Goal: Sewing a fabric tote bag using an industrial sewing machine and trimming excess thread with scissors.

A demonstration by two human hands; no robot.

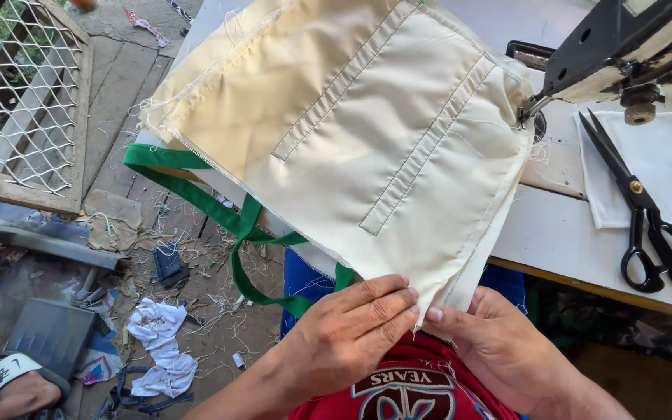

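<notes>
At the upper left of the frame a wire mesh panel (21,93) leans over a floor littered with scraps, among them a crumpled white rag (161,342) at lower left. Moving right, green straps (219,214) hang off the edge of the worktop (554,233) from a cream fabric bag (351,132) that fills the middle of the frame. Its stitched lines and seams look finished, though loose threads fringe the edges, so trimming seems to be what is left. At the bottom centre the left hand (348,327) lies fingers-together over the bag's near corner, and the right hand (491,338) pinches that same corner from beneath. At upper right the sewing machine (624,47) sits idle, with black scissors (647,210) lying on a white cloth (670,167).
</notes>
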